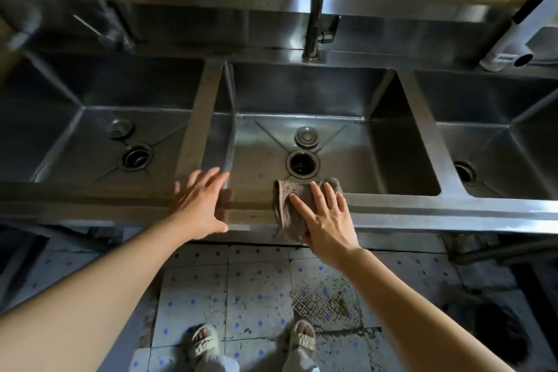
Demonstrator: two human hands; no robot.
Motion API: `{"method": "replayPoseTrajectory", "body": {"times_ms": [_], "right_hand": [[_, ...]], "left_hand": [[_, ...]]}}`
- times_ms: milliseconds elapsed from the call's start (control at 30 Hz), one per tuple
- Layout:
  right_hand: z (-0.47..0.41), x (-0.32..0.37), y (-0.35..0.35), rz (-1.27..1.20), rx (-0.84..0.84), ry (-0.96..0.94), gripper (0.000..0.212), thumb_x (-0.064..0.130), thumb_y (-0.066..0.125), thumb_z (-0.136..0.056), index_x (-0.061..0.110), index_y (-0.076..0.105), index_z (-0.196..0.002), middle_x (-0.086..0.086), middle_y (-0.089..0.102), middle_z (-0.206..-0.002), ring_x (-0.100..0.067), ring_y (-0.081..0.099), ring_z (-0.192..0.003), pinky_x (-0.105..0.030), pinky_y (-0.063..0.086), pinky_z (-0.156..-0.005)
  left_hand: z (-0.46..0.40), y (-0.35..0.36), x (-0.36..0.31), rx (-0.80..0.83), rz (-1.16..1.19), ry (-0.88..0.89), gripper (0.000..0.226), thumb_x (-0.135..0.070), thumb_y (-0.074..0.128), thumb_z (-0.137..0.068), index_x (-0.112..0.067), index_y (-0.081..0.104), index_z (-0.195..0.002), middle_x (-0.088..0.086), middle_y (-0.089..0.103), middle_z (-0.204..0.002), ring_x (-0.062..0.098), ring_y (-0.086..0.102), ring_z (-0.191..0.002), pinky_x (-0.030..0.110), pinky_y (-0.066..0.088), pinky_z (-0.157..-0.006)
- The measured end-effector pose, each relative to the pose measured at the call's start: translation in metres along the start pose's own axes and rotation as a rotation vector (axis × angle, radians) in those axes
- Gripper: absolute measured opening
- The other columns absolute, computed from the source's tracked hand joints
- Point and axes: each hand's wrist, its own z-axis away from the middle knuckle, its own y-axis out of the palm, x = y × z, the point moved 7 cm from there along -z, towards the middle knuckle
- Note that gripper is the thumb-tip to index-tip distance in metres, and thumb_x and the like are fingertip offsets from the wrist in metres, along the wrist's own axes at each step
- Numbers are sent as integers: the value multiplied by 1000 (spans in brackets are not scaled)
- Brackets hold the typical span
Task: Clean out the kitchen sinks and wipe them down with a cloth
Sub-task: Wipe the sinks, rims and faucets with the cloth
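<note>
Three steel sink basins lie side by side: the left basin point(90, 100), the middle basin point(347, 106) and the right basin point(498, 106). A brown cloth point(287, 208) is draped over the front rim of the middle basin. My right hand point(326, 217) presses flat on it with fingers spread. My left hand point(199, 202) rests flat on the front rim point(90, 205), beside the divider between the left and middle basins, holding nothing. A round drain plug point(306, 136) lies on the middle basin's floor behind its open drain point(303, 162).
A tall faucet point(315, 9) rises behind the middle basin and another faucet point(99, 3) behind the left one. The left basin holds a loose plug point(121, 127) and a drain point(137, 156). A white appliance point(525, 36) sits at the back right. Tiled floor and my sandalled feet show below.
</note>
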Motion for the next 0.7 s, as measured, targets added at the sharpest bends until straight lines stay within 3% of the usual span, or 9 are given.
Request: {"method": "replayPoseTrajectory", "body": {"times_ms": [133, 267, 500, 700], "right_hand": [[-37, 85, -3, -19, -12, -78, 79, 48, 53, -89, 38, 5, -150, -13, 0, -160, -38, -1, -145, -51, 2, -118], [-63, 151, -6, -55, -28, -124, 78, 45, 55, -88, 33, 10, -151, -9, 2, -160, -36, 0, -146, -50, 2, -117], [-94, 229, -5, -83, -6, -52, 80, 47, 53, -88, 34, 6, -151, -11, -12, -159, -39, -8, -145, -53, -2, -116], [-83, 208, -5, -83, -23, -85, 77, 44, 56, -88, 36, 12, -151, -5, -3, -161, -31, 0, -147, -45, 5, -118]], "left_hand": [[15, -12, 102, 38, -44, -185, 122, -43, 84, -61, -28, 3, -151, -6, -1, -159, 25, -1, -145, 54, 4, -115], [20, -12, 153, 52, -111, -189, 111, -44, 81, -65, -27, 12, -150, -7, 12, -157, 22, 8, -144, 51, 6, -116], [13, -17, 168, -23, -92, -74, 85, -37, 81, -64, -28, 38, -137, -9, 43, -141, 18, 34, -132, 50, 12, -113], [11, -20, 172, -18, -124, -60, 79, -40, 83, -60, -27, 44, -129, -9, 51, -131, 20, 43, -124, 48, 19, -108]]}}
